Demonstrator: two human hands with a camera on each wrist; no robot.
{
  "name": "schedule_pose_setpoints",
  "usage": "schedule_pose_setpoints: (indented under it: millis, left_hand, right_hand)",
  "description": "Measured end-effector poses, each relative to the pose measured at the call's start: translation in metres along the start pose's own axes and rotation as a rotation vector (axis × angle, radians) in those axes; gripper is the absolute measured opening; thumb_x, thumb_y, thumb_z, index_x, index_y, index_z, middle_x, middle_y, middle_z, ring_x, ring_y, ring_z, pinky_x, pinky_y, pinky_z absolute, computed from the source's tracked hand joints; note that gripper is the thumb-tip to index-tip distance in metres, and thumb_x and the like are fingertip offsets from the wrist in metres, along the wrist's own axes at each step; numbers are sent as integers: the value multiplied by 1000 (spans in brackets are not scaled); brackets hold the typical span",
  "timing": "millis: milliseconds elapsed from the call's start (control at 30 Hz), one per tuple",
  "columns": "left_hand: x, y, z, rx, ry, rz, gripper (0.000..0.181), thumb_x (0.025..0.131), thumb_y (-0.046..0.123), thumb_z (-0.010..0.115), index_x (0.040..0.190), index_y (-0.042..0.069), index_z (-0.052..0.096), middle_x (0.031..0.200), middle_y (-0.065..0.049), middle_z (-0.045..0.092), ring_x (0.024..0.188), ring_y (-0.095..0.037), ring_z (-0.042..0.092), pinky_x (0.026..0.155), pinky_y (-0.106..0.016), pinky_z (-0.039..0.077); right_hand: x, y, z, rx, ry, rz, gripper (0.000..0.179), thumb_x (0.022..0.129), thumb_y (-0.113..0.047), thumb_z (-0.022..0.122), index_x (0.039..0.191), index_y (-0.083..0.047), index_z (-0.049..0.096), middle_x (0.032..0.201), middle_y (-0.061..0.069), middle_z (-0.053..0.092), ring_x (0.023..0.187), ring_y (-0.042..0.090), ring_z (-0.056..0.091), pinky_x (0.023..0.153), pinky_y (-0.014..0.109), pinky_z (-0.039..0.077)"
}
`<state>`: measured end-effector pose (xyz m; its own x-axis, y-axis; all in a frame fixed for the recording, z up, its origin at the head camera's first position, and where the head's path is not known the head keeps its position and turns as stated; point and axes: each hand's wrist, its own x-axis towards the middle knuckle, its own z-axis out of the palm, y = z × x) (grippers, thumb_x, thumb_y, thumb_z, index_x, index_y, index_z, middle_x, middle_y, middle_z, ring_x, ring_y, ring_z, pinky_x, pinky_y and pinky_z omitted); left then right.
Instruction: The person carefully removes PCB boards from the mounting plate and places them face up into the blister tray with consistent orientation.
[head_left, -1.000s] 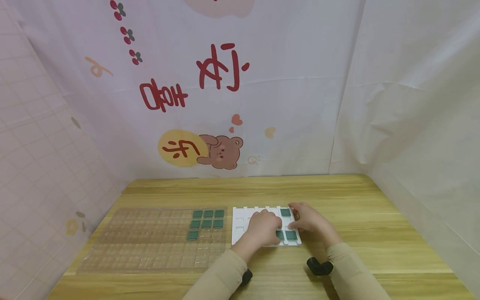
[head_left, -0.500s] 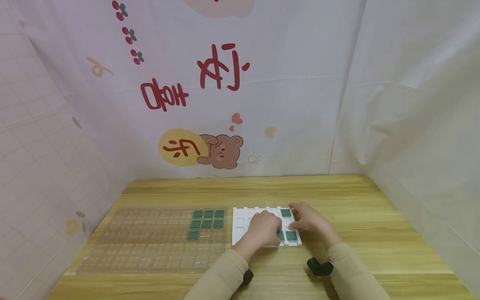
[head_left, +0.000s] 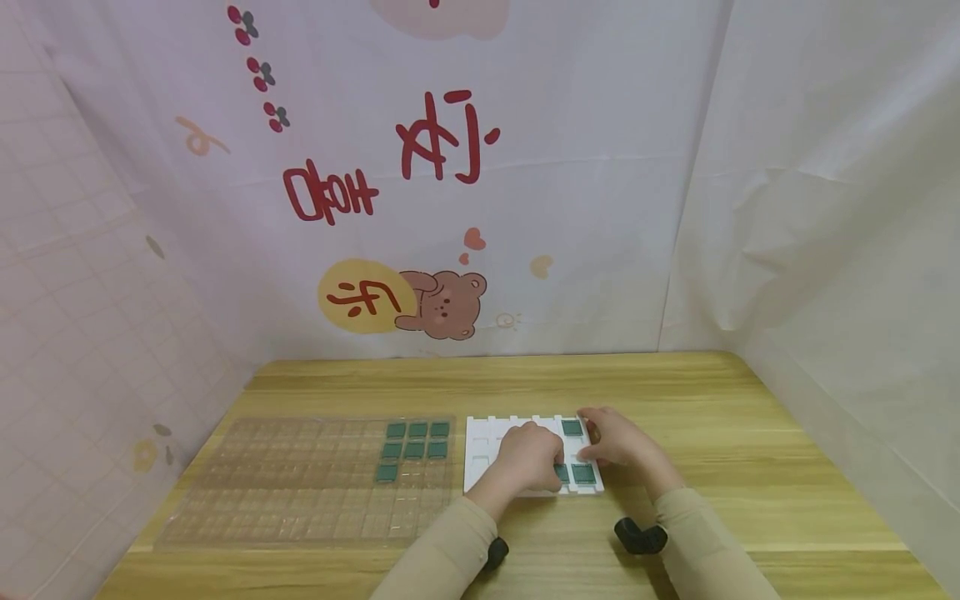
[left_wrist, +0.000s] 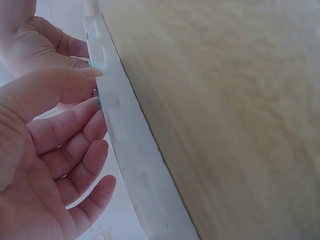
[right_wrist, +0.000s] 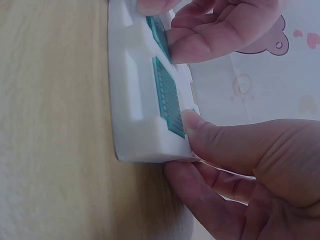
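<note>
My left hand [head_left: 527,457] is over the white slotted tray [head_left: 476,477], its thumb and index finger pinching a green square chip [right_wrist: 159,36] in the row nearest me. That chip is partly covered by the fingers. Beside it, a second green chip [right_wrist: 170,95] lies in the corner slot. My right hand [head_left: 618,440] grips the tray's right edge, thumb on top and fingers against the side. A third green chip [head_left: 572,427] sits in the far right corner slot. The left hand hides the middle of the tray in the head view.
A wide clear plastic tray [head_left: 300,496] of small compartments lies left of the white tray; several green chips [head_left: 414,450] sit near its far right corner. Both trays lie on a wooden table [head_left: 645,383]. Printed cloth [head_left: 585,200] hangs behind and at both sides.
</note>
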<state>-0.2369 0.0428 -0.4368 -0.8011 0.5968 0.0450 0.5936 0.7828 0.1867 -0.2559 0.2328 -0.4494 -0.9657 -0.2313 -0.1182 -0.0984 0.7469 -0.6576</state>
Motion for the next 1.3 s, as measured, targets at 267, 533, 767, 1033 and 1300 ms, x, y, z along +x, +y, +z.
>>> schedule_pose_setpoints:
  millis: [267,533,767,1033,1300]
  left_hand:
    - [1,-3,1,-25,-3,-1,19,68,21,85,84,20,76,75,14,63,78,-13,56,65,-31,44]
    - [1,-5,-3,-92,67,27,21,69,24,83,87,21,73,73,16,58,80,-11,53,63,-27,42]
    - [-5,-2,-10,-131,155,56,26,66,25,83,90,23,74,78,15,56,80,-9,51,62,-24,40]
    - [-13,1,-18,-139,230,86,28,68,26,83,95,23,75,85,15,60,84,-8,52,67,-21,43]
    - [-21,4,-26,-151,312,128,27,70,25,81,97,23,75,93,14,65,94,-10,55,77,-22,46]
  right_hand:
    - [1,1,0,11,-4,0,70,78,-1,81,138,10,47,116,23,53,89,27,56,61,32,56]
    - [0,-1,0,27,-12,0,70,78,1,80,138,10,46,116,23,52,90,27,56,61,33,57]
    - [-3,-3,-2,20,-9,-14,70,78,3,79,138,11,45,112,21,52,87,26,56,61,33,57]
    - [-2,-2,0,18,-7,-10,69,77,5,77,138,10,46,113,21,53,88,26,56,61,33,56]
    - [-1,-2,-1,8,-7,-21,68,77,7,74,138,11,45,111,20,53,83,24,56,60,32,56]
